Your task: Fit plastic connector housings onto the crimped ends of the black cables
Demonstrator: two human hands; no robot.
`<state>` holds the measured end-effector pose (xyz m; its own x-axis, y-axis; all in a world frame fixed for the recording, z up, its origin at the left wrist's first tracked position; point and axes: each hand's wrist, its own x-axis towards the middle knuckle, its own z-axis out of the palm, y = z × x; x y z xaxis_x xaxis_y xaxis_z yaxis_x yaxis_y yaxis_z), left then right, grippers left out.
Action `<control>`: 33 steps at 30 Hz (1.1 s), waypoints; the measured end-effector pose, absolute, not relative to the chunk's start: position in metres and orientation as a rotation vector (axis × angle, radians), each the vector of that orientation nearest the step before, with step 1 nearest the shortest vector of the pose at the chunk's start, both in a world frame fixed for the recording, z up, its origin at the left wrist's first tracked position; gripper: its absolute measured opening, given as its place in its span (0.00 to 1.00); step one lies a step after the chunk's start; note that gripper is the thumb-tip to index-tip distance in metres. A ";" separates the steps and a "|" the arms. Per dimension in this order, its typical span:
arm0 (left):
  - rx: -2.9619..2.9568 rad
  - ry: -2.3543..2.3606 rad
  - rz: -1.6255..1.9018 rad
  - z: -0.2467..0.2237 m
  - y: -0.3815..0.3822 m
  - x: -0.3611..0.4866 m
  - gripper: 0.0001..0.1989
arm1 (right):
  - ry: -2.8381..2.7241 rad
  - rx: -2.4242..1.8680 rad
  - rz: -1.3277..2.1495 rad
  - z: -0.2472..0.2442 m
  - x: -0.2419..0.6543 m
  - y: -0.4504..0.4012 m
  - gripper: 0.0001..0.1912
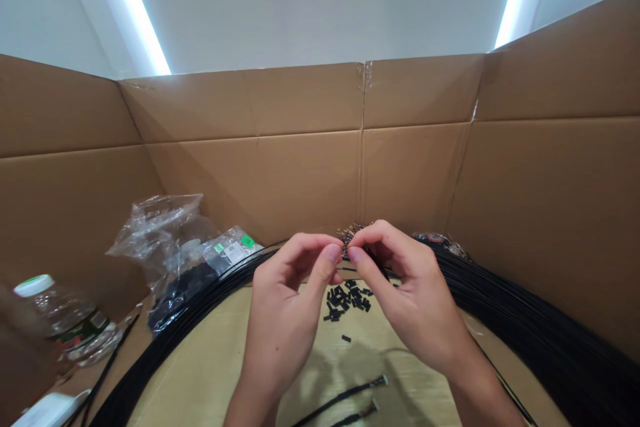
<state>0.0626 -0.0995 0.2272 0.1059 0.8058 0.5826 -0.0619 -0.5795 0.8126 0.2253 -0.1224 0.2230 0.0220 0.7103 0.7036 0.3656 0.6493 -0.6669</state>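
Note:
My left hand (287, 310) and my right hand (407, 297) meet above the work surface, thumb and forefinger of each pinched together, the tips almost touching. A dark cable (376, 261) shows beneath my right fingers and seems gripped by them. Whatever my left fingertips pinch is too small to make out. Below the hands lies a loose pile of short black sleeve-like pieces (345, 300), with one single piece (346, 338) nearer me. Two black cable ends with small pale connectors (383, 380) rest on the surface in front. Behind my fingertips is a bunch of bare-ended coloured wires (357, 232).
A thick bundle of black cables (520, 340) curves around the yellowish board (185, 373). Clear plastic bags (170, 240) with dark contents, a bottle with a white cap (75, 320) and a white object (55, 409) are at left. Cardboard walls (300, 173) enclose the area.

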 end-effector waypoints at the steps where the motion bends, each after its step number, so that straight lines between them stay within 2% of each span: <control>1: 1.643 0.729 1.537 0.228 -0.098 0.061 0.05 | -1.581 -0.921 0.317 0.223 0.225 -0.122 0.09; 12: 1.462 0.695 1.474 0.222 -0.096 0.054 0.05 | -1.616 -0.929 0.143 0.223 0.225 -0.123 0.09; 22: 1.410 0.612 1.445 0.226 -0.097 0.056 0.04 | -1.596 -0.941 0.294 0.224 0.226 -0.123 0.10; 33: 1.574 0.747 1.506 0.225 -0.096 0.054 0.02 | -1.596 -1.003 0.442 0.225 0.227 -0.125 0.09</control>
<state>0.0537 -0.0956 0.2253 0.1110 0.8566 0.5039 -0.1165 -0.4923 0.8626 0.2274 -0.1245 0.2252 0.0070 0.7925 0.6098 0.3662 0.5654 -0.7391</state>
